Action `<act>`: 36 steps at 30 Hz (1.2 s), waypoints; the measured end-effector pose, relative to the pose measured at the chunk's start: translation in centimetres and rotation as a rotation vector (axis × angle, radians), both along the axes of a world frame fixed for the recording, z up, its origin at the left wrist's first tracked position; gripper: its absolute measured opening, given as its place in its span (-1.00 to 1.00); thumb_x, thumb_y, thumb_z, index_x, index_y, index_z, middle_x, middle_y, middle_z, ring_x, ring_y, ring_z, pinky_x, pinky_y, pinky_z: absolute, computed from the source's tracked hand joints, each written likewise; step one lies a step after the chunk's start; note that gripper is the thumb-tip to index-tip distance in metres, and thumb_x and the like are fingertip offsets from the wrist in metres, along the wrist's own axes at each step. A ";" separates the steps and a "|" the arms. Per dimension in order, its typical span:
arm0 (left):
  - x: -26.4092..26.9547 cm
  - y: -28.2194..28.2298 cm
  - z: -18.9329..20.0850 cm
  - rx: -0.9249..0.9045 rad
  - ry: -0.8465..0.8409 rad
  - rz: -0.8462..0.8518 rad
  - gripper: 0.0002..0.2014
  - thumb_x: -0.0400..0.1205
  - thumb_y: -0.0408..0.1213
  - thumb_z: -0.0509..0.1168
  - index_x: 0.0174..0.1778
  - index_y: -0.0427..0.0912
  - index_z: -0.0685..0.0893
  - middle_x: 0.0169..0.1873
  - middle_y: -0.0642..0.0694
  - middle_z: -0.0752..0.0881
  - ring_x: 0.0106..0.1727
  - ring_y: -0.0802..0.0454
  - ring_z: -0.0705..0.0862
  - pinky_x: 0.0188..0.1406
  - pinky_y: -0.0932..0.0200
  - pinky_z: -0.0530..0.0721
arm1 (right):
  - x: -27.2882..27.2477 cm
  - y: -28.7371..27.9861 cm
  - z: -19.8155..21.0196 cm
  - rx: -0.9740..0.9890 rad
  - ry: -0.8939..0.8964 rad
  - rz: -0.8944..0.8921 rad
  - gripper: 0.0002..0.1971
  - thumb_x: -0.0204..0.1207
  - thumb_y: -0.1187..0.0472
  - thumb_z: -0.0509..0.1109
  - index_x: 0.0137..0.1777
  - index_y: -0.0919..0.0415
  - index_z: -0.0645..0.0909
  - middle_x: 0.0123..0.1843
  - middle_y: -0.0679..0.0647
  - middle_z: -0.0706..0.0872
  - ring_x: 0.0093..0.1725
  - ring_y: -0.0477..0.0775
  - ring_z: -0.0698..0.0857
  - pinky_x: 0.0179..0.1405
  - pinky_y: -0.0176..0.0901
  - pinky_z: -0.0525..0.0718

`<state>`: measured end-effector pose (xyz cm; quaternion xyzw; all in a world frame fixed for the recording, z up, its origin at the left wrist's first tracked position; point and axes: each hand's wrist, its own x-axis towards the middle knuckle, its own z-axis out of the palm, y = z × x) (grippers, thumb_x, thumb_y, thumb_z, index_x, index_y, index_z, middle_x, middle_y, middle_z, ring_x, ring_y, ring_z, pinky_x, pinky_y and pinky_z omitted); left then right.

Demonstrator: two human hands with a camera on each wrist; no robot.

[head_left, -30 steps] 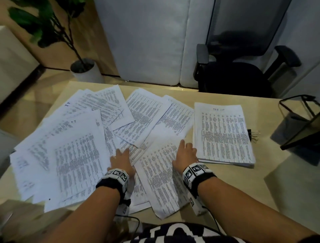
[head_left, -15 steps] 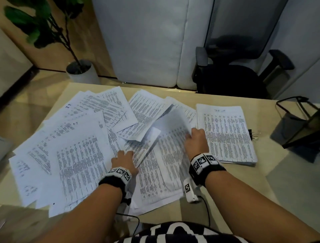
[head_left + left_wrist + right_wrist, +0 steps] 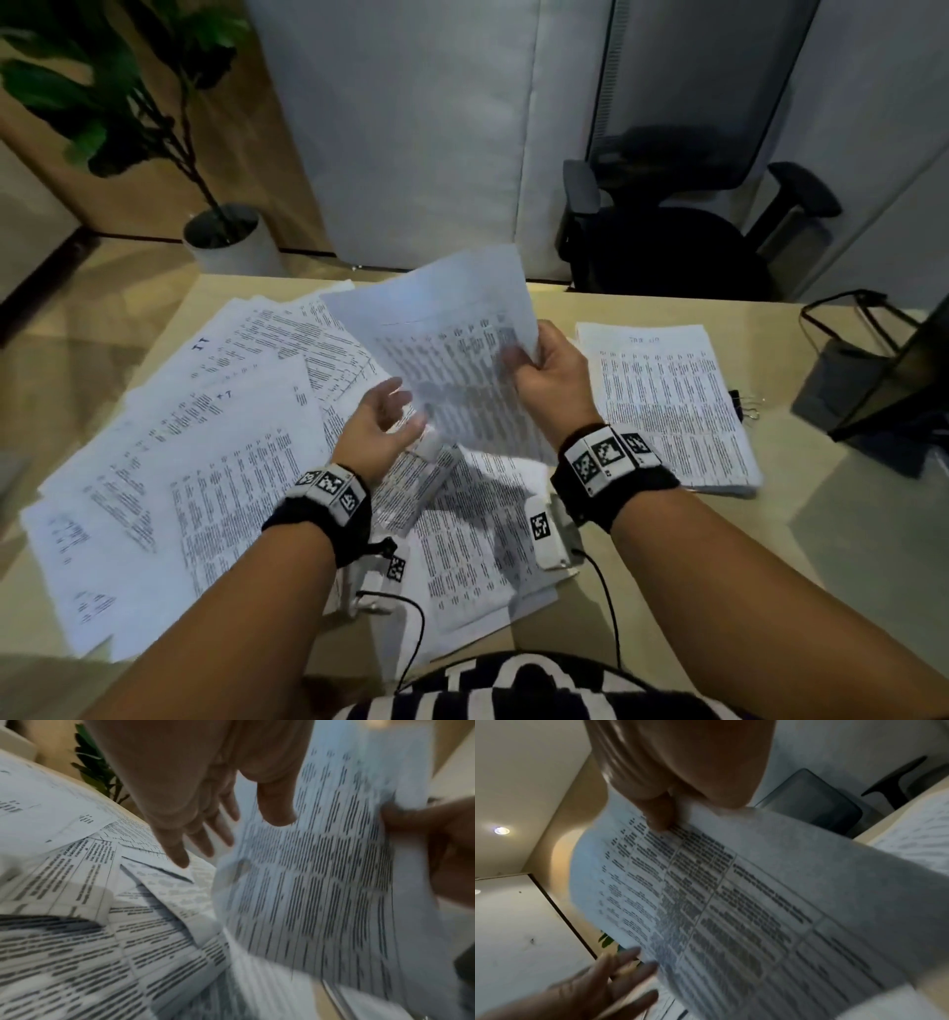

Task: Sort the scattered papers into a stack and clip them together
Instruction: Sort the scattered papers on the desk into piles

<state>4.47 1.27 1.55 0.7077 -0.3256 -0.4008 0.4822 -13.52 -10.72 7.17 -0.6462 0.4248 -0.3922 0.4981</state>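
A printed sheet (image 3: 452,360), flat among the scattered papers (image 3: 205,462) a second earlier, had been lifted clear above them, pinched at its edge by the right hand (image 3: 552,377). The left hand (image 3: 382,426) was held beside its lower corner, fingers spread and relaxed, gripping nothing. A neat stack (image 3: 667,406) lay on the bench (image 3: 770,539) beside a binder clip (image 3: 742,406), an office chair (image 3: 678,246) behind.

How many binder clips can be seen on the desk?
1: a black binder clip lies on the desk at the right edge of the neat stack. The loose papers may hide others.
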 end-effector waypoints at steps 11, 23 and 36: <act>5.6 3.6 -2.2 0.167 0.183 0.193 -0.29 0.49 -0.15 0.51 0.51 -0.13 0.35 0.37 -0.23 0.56 0.37 -0.21 0.56 0.42 -0.34 0.46 | 5.3 2.7 -4.1 0.354 -0.099 0.095 -0.84 0.62 0.32 0.33 0.05 0.06 0.67 0.04 0.18 0.80 0.00 0.14 0.77 -0.01 -0.07 0.78; 13.7 11.0 -5.4 0.820 -0.562 0.387 -0.37 0.52 -0.13 0.36 0.52 -0.13 0.40 0.45 -0.29 0.47 0.43 -0.29 0.47 0.39 -0.20 0.50 | 8.2 4.2 -9.3 0.140 0.561 0.282 -0.96 0.55 0.29 0.34 -0.06 0.25 0.60 -0.14 0.11 0.69 -0.12 0.17 0.66 -0.22 -0.14 0.61; 15.1 14.5 -5.4 0.842 -0.341 0.513 -0.05 0.40 -0.11 0.52 0.61 -0.11 0.12 0.35 -0.36 0.55 0.29 -0.38 0.57 0.23 -0.24 0.61 | 8.8 4.1 -10.6 0.395 0.368 0.228 -0.86 0.61 0.26 0.35 0.13 0.21 0.62 -0.01 0.15 0.73 0.00 0.18 0.71 -0.09 -0.09 0.68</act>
